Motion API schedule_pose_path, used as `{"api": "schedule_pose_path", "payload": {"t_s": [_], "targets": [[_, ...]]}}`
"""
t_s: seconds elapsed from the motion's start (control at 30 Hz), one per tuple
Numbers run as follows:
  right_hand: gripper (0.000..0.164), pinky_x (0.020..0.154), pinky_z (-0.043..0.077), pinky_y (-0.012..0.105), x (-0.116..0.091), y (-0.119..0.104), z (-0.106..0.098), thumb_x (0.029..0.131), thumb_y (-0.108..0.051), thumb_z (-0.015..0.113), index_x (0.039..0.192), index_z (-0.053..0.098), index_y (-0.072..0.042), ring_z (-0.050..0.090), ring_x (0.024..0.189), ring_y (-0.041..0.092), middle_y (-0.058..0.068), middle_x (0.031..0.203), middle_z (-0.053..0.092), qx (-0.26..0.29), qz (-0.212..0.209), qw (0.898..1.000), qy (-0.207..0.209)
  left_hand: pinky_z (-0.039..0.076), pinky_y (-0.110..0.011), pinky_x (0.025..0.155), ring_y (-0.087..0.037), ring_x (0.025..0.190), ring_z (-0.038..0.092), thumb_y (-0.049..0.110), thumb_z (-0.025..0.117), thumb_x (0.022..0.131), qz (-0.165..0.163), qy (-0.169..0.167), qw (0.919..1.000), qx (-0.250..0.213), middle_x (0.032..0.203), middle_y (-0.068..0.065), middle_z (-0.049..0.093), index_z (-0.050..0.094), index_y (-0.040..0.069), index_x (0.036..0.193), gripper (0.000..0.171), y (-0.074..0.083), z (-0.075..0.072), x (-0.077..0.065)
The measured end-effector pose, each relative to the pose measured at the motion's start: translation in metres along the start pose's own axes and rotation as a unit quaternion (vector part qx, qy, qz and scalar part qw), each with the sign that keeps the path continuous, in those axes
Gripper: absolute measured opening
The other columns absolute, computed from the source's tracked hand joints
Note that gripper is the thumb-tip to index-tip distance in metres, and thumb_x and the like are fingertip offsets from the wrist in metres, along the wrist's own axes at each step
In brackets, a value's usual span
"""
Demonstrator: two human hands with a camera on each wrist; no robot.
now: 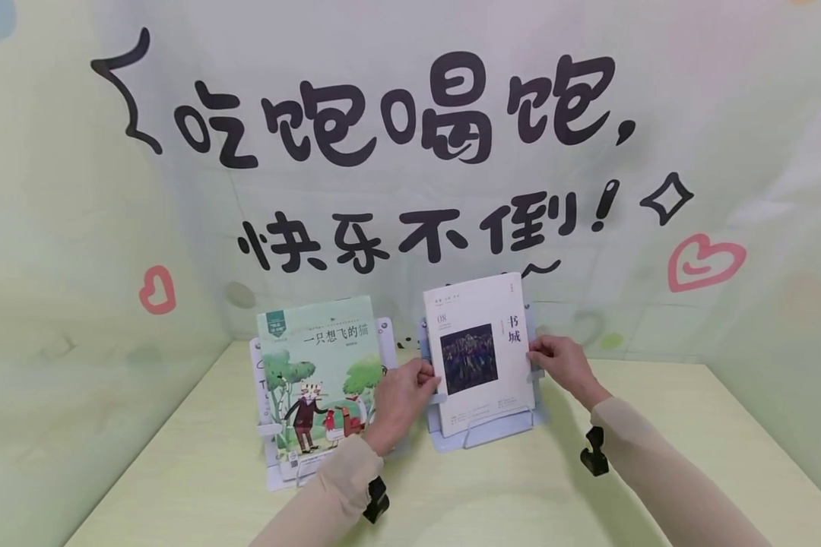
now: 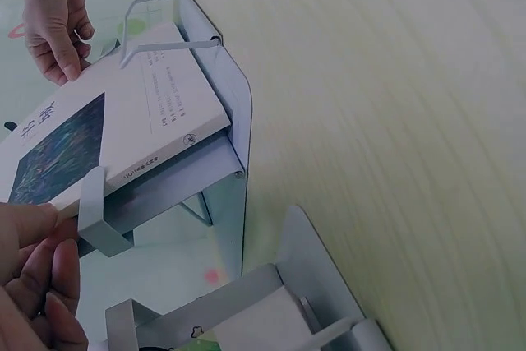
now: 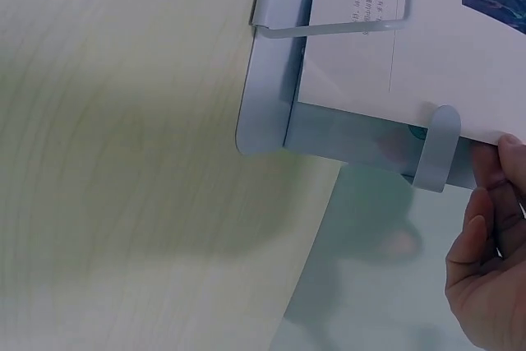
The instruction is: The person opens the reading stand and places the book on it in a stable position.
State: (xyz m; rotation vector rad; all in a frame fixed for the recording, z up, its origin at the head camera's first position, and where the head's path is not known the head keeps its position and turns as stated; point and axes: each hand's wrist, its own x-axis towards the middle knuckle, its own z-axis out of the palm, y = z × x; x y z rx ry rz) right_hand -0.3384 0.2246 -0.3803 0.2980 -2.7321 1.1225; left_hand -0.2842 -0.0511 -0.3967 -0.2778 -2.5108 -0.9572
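Note:
A white book (image 1: 482, 395) with a dark square picture on its cover leans upright on a pale blue metal book stand (image 1: 445, 441). My left hand (image 1: 405, 391) pinches the book's left edge, thumb toward the cover, just above the stand's side clip (image 2: 100, 215) in the left wrist view. At the opposite edge, my right hand (image 1: 562, 363) pinches the book between thumb and fingers. A wire holder (image 1: 499, 429) crosses the front of the book's lower part. In the right wrist view, another side clip (image 3: 437, 150) laps over the book's edge near the right fingers.
Left of it, a green picture book (image 1: 324, 365) with a cartoon cat stands on a second, whitish book stand (image 1: 274, 479), partly behind my left forearm. Both stands rest on a pale wood-grain table (image 1: 486, 509). Behind rises a printed cloth backdrop (image 1: 383, 45) with black lettering.

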Motion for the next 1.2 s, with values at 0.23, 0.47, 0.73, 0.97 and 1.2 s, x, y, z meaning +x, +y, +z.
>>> {"api": "schedule_pose_path", "payload": {"t_s": [0.23, 0.47, 0.73, 0.97, 1.2], "targets": [[0.012, 0.057, 0.041, 0.025, 0.002, 0.001, 0.001, 0.089, -0.007, 0.061, 0.092, 0.068, 0.003, 0.049, 0.066, 0.017, 0.011, 0.080, 0.065, -0.030, -0.002, 0.999, 0.011, 0.043, -0.018, 0.052, -0.006, 0.059, 0.060, 0.020, 0.073, 0.081, -0.001, -0.003, 1.0000, -0.003, 0.075, 0.001, 0.070, 0.068, 0.013, 0.082, 0.009, 0.000, 0.002, 0.002], [0.014, 0.055, 0.040, 0.026, 0.003, -0.002, 0.006, 0.088, -0.012, 0.064, 0.086, 0.067, 0.001, 0.050, 0.063, 0.017, 0.008, 0.075, 0.064, -0.082, 0.010, 0.996, 0.018, 0.045, -0.018, 0.051, -0.006, 0.058, 0.060, 0.018, 0.073, 0.081, 0.005, -0.016, 0.9999, -0.003, 0.075, -0.001, 0.070, 0.068, 0.011, 0.082, 0.008, -0.002, 0.002, 0.006], [0.015, 0.053, 0.039, 0.025, 0.001, -0.006, 0.011, 0.088, -0.016, 0.065, 0.086, 0.068, -0.002, 0.051, 0.064, 0.017, 0.008, 0.078, 0.065, -0.115, 0.021, 0.993, 0.028, 0.045, -0.017, 0.051, -0.006, 0.059, 0.059, 0.016, 0.072, 0.081, 0.006, -0.035, 0.9993, -0.009, 0.075, -0.002, 0.070, 0.069, 0.010, 0.081, 0.007, -0.004, 0.001, 0.009], [0.018, 0.057, 0.043, 0.027, -0.001, -0.005, 0.008, 0.090, -0.014, 0.062, 0.095, 0.068, 0.002, 0.054, 0.068, 0.018, 0.012, 0.085, 0.068, -0.088, 0.012, 0.996, 0.032, 0.051, -0.020, 0.062, -0.010, 0.073, 0.063, 0.012, 0.065, 0.086, 0.022, -0.076, 0.9965, -0.025, 0.084, -0.002, 0.070, 0.068, 0.009, 0.091, 0.007, -0.011, -0.020, 0.009], [0.022, 0.068, 0.050, 0.036, -0.013, 0.010, -0.009, 0.093, -0.012, 0.057, 0.103, 0.064, 0.005, 0.059, 0.079, 0.025, 0.020, 0.096, 0.067, -0.063, 0.014, 0.997, 0.042, 0.051, -0.024, 0.062, -0.012, 0.076, 0.064, 0.016, 0.066, 0.086, 0.009, -0.060, 0.9981, 0.004, 0.091, -0.001, 0.071, 0.067, 0.012, 0.104, 0.018, -0.026, -0.066, 0.005]]}}
